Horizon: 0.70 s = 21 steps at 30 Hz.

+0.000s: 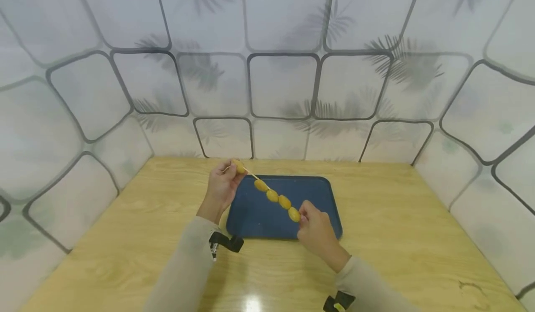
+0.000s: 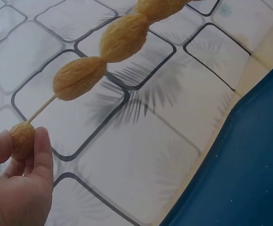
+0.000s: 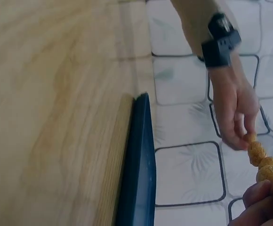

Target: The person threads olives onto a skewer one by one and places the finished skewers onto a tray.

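Observation:
A thin wooden skewer carries several golden-brown, wrinkled oval pieces and is held slanting above a dark blue tray. Between thumb and fingertips, my left hand pinches the single oval piece at the skewer's upper left end. A stretch of bare stick separates that piece from the others, which sit touching in a row. My right hand grips the skewer's lower right end, right beside the last piece; its fingers cover that end of the stick. What kind of food the pieces are, I cannot tell.
The tray lies on a light wooden table. White walls with a dark line and leaf pattern enclose the table at the back and both sides. Black camera mounts are strapped to both wrists.

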{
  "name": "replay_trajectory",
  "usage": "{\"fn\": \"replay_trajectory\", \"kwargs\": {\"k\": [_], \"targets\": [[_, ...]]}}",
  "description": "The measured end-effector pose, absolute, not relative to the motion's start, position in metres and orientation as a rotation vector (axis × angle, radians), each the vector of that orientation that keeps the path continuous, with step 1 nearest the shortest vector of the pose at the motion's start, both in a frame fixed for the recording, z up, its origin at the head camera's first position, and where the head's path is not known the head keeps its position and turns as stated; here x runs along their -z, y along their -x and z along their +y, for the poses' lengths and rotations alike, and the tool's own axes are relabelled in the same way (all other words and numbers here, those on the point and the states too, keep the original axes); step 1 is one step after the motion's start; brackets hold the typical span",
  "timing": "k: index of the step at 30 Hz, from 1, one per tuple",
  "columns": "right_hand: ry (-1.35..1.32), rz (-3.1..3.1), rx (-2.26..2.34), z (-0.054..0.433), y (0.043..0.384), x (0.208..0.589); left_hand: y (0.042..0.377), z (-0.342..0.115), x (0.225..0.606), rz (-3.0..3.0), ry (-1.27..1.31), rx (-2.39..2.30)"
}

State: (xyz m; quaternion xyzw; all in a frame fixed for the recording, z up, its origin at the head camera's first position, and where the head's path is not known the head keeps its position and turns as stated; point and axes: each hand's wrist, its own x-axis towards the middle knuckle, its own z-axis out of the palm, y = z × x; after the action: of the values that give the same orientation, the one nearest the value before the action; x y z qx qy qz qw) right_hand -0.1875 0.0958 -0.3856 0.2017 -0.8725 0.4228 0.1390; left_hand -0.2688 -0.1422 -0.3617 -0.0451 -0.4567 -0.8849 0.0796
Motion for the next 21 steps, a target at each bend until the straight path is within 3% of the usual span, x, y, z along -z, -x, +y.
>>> {"fn": "replay_trajectory", "kwargs": {"k": [7, 13, 21], "targets": [[-0.833, -2.582, -1.383, 0.116, 0.203, 0.391, 0.267, -0.142, 0.359, -1.286, 0.115, 2.653], [-0.873, -2.676, -1.377, 0.135, 0.220, 0.372, 0.256, -0.138, 0.350, -1.476, 0.414, 2.554], [-1.068, -2.512, -1.306, 0.096, 0.239, 0.326, 0.249, -0.116, 0.336, -1.622, 0.765, 2.353]]}}
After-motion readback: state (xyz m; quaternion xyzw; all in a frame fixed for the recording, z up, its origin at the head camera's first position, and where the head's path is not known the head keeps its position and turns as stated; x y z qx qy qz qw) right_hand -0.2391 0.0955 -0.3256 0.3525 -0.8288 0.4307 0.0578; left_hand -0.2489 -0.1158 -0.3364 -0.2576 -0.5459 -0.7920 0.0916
